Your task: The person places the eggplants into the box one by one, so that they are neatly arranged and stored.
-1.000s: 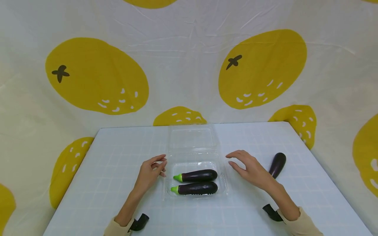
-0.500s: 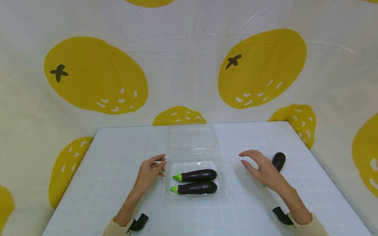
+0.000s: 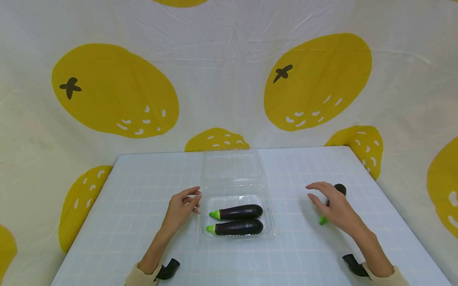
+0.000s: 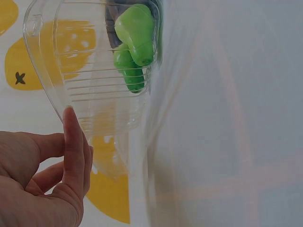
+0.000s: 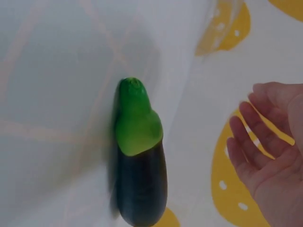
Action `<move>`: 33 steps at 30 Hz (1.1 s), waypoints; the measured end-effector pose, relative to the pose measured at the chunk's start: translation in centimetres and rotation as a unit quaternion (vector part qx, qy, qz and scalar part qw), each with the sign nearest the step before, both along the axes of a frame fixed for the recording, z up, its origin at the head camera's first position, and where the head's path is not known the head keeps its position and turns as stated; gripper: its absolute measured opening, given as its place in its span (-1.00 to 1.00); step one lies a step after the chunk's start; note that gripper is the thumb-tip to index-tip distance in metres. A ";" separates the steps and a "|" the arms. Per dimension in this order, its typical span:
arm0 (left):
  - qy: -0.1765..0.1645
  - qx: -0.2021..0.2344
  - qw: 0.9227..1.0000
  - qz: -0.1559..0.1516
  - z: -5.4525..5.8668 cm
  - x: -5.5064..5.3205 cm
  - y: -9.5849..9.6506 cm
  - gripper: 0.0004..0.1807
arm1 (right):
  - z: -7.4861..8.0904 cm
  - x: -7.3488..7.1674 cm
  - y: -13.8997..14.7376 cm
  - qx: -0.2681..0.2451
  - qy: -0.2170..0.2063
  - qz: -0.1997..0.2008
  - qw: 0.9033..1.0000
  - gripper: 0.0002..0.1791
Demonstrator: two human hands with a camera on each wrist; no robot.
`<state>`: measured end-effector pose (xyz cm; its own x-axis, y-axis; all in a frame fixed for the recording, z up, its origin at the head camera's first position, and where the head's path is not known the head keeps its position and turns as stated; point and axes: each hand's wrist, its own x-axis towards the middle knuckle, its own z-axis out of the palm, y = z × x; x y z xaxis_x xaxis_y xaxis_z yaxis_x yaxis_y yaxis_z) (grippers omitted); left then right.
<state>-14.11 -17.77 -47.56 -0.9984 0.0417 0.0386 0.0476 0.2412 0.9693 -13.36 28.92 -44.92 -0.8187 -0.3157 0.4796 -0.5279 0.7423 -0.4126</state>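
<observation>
A clear plastic clamshell box (image 3: 267,220) stands in the middle of the table with its lid (image 3: 232,166) folded back. Two eggplants lie side by side in its base, an upper eggplant (image 3: 240,212) and a lower eggplant (image 3: 239,227), green stems to the left. My left hand (image 3: 179,210) is at the box's left edge; in the left wrist view one fingertip (image 4: 69,111) meets the rim. My right hand (image 3: 338,208), fingers spread and loosely bent, hovers over a third eggplant (image 5: 142,182) on the table. The hand hides that eggplant's middle in the head view.
The table (image 3: 150,174) has a pale checked cover. Behind it hangs a white cloth (image 3: 222,79) with large yellow fruit prints. A black wrist device (image 3: 169,269) sits at the left sleeve, and another black device (image 3: 354,265) at the right sleeve.
My right hand has moved right, away from the box and over the third eggplant, whose green stem now shows below the hand. The left hand and the box stay in place.
</observation>
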 end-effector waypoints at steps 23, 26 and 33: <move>0.003 -0.003 1.000 -0.001 0.1 0.1 0.0 -0.57 | -1.8 0.3 4.8 0.020 0.011 -0.006 1.000 -0.59; 0.003 -0.005 1.000 -0.001 0.1 0.1 0.0 -0.57 | -1.9 0.3 5.2 0.026 0.004 -0.012 1.000 -0.61; -0.002 -0.014 1.000 0.005 0.2 0.1 0.1 -0.57 | -2.2 0.5 6.3 0.049 -0.042 -0.028 0.998 -0.64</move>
